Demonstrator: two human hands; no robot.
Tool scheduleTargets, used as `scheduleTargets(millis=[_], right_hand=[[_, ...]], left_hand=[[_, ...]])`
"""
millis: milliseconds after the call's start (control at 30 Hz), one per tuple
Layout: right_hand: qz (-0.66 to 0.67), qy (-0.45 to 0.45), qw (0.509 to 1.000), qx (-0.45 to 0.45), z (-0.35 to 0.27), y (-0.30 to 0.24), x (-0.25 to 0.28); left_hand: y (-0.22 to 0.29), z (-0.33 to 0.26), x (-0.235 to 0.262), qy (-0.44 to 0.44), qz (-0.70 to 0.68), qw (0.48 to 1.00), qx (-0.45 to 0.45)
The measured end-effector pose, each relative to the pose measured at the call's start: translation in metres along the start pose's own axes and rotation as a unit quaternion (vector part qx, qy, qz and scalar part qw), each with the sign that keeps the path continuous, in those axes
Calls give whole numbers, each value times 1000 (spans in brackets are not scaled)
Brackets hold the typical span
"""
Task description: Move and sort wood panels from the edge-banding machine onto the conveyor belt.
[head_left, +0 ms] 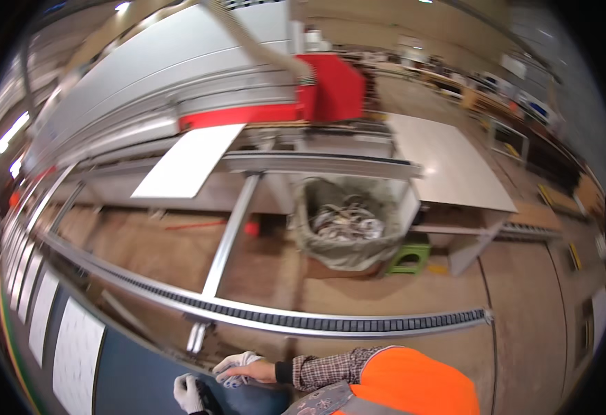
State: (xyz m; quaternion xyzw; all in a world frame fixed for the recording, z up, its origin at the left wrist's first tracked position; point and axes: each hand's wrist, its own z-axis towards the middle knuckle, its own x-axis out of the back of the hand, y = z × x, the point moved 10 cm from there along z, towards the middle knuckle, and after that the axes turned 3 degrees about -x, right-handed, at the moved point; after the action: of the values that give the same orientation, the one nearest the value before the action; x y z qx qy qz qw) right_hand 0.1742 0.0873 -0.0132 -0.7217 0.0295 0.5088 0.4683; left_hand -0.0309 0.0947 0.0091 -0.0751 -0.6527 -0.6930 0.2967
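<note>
My left hand (188,393), in a white glove, is low in the view over a dark blue-grey surface (133,370). Its fingers are curled in, and whatever they may hold is hidden. Just to its right is my right hand (242,368), in a whitish glove with bare skin showing near the wrist. Those fingers are bent and closed too; blur hides whether the pale, greyish patch under them is part of the glove or a separate thing. A gap separates the hands. Beside them on the dark surface lies a white speckled panel (78,353).
A metal frame rail with black rollers (330,323) crosses in front of me. Beyond it stand a grey machine with a red housing (337,86), a white board (189,162), a large sack of scraps (348,252), a green stool (410,256) and a pale tabletop (451,162).
</note>
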Motion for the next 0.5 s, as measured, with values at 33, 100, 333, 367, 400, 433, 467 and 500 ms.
scheduleTargets(millis=[33, 100, 333, 367, 400, 433, 467, 500], right_hand=[[13, 1, 999, 32, 1, -18, 3], [-48, 62, 997, 4, -92, -48, 59], [-109, 175, 956, 207, -231, -187, 127], [-113, 206, 940, 247, -250, -203, 136], [-82, 214, 942, 244, -265, -210, 147], [-52, 223, 943, 240, -282, -215, 160], [-71, 237, 929, 275, -301, -225, 172], [-61, 259, 920, 287, -323, -229, 189]], left_hand=[[22, 14, -12, 0, -43, 999, -1], [19, -38, -120, -7, -170, 985, 5], [207, -44, -272, -84, -135, 956, -245], [216, -46, -296, -130, -127, 957, -227], [223, -52, -314, -147, -79, 956, -242], [228, -60, -334, -164, -33, 952, -255], [230, -69, -354, -196, -46, 946, -253], [247, -88, -370, -197, 62, 929, -308]])
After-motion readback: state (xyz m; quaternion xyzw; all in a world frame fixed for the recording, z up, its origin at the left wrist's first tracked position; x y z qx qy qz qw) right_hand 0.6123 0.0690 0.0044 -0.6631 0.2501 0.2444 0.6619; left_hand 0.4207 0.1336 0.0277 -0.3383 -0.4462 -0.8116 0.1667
